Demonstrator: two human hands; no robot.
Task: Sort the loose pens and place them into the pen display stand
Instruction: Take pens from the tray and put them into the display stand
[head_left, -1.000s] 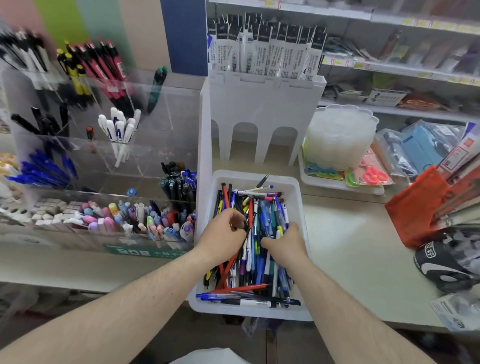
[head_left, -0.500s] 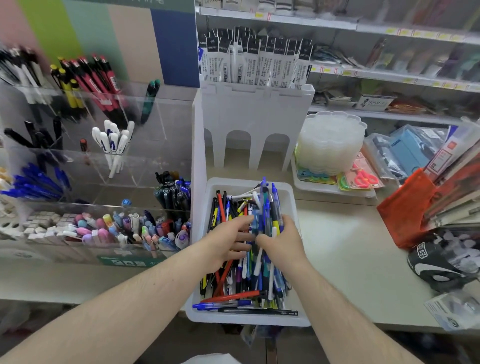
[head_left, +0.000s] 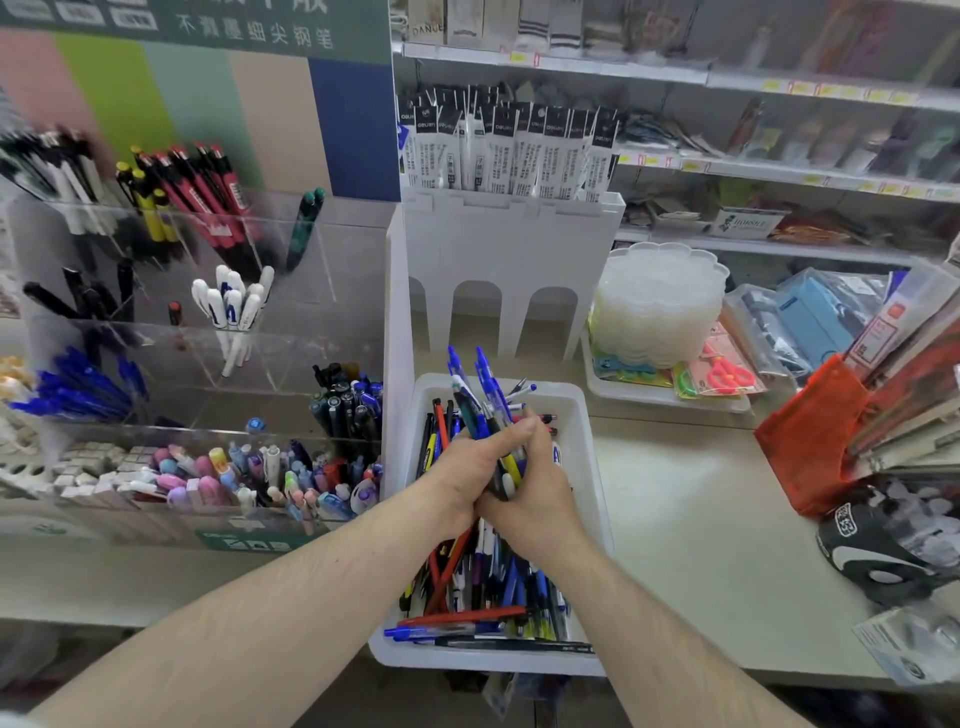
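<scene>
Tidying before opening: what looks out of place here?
One red-capped pen stands alone in a clear stand compartment beside the white pens. Both hands, left hand and right hand, grip a mixed bundle.

Stationery shop corner, with a pale table (head_left: 691, 519) set before stocked shelving.

The back wall at left carries vertical panels (head_left: 197, 114) of pink, lime green, grey-green, tan and dark blue beneath a green sign (head_left: 208, 21) with white Chinese lettering. To the right, white metal shelves (head_left: 779, 166) run in tiers, their front edges dotted with yellow price tags and their contents blurred. A white slotted rack (head_left: 514, 260) with arched cut-outs stands at the table's rear. The light is even and soft, without hard shadows.
</scene>
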